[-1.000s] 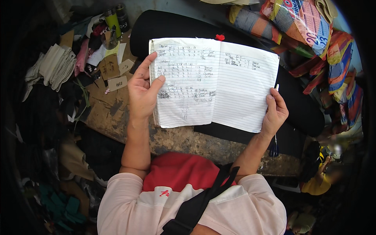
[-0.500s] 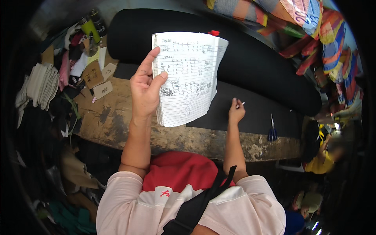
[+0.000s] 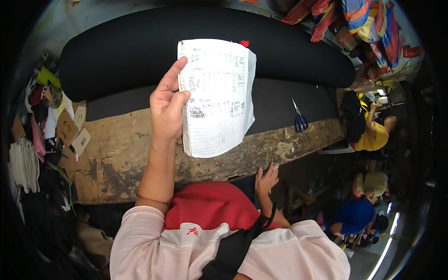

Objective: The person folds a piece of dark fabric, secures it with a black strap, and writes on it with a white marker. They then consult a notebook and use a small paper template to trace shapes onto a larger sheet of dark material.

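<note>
Holding a notebook (image 3: 215, 126) up over the table (image 3: 126, 154) in one hand

From where I stand, the left hand (image 3: 167, 111) has the notebook pinched by its left edge, about midway along. The thumb (image 3: 180, 100) presses on the front, just over the margin of the page, while the forefinger (image 3: 174, 73) reaches up along that same edge, its tip close to the upper part. Most of the notebook sits to the right of those fingers, held by nothing else that I can see.

It's folded out, lined and handwritten, and it stands lengthwise: the long axis runs from the table's front edge toward the back, the top end leaning a touch left. The top, with a red tuft (image 3: 244, 44) on it, points at the big black roll of cloth (image 3: 140, 51) along the back edge. The right-hand page bends away and shows only as a narrow strip.

The right hand (image 3: 267, 179) is down by the front edge, fingers loose and a little apart, well clear of the notebook; I can't tell whether it touches the wood. Past it, a pair of scissors (image 3: 301, 123) lies near the front edge, toward the right end, blue handles nearest the edge and blades over the flat dark cloth (image 3: 275, 100).
</note>
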Available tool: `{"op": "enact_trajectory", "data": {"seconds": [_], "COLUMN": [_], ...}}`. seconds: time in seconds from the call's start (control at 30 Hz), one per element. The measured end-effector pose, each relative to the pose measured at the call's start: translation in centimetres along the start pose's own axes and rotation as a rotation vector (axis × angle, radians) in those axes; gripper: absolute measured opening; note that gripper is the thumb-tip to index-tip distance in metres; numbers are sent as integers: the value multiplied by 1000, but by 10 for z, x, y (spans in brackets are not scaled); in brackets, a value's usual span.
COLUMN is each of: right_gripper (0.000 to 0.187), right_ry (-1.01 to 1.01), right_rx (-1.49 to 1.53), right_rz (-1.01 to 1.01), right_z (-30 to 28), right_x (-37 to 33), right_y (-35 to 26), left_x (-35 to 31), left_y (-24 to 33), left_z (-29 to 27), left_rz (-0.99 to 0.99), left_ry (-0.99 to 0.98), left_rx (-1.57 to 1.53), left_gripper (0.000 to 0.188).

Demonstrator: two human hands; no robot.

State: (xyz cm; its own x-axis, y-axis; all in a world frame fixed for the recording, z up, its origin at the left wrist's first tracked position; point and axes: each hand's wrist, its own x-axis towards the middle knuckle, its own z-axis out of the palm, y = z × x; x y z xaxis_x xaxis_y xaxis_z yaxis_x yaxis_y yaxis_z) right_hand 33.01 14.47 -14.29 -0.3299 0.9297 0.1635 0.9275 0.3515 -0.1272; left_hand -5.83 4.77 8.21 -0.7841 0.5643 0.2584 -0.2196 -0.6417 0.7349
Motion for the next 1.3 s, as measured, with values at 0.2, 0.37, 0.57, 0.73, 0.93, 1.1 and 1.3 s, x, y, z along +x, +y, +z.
{"op": "enact_trajectory", "data": {"seconds": [0.2, 0.37, 0.57, 0.73, 0.93, 1.1, 1.3], "right_gripper": [60, 61, 73, 76, 78, 77, 77], "right_ry": [-38, 170, -61, -64, -67, -64, -76], "right_rx": [-235, 84, 7, -13, -68, -98, -114], "right_rz": [224, 17, 192, 193, 207, 190, 199], "right_z": [-23, 10, 20, 15, 22, 23, 23], "right_x": [-26, 95, 138, 136, 140, 139, 140], "right_y": [28, -22, -83, -85, -84, -83, -85], "left_x": [-4, -6, -9, -23, -44, -56, -93], "left_y": [-3, -11, -32, -71, -107, -101, -41], "left_z": [0, -12, -50, -104, -158, -186, -254], "left_rz": [-22, -12, -63, -268, -279, -6, 99], "left_ry": [-1, 59, 132, 312, 339, 550, 870], "left_rx": [19, -25, 229, 392, 879, 1161, 1516], "left_gripper": [58, 57, 55, 55, 60, 59, 52]}}
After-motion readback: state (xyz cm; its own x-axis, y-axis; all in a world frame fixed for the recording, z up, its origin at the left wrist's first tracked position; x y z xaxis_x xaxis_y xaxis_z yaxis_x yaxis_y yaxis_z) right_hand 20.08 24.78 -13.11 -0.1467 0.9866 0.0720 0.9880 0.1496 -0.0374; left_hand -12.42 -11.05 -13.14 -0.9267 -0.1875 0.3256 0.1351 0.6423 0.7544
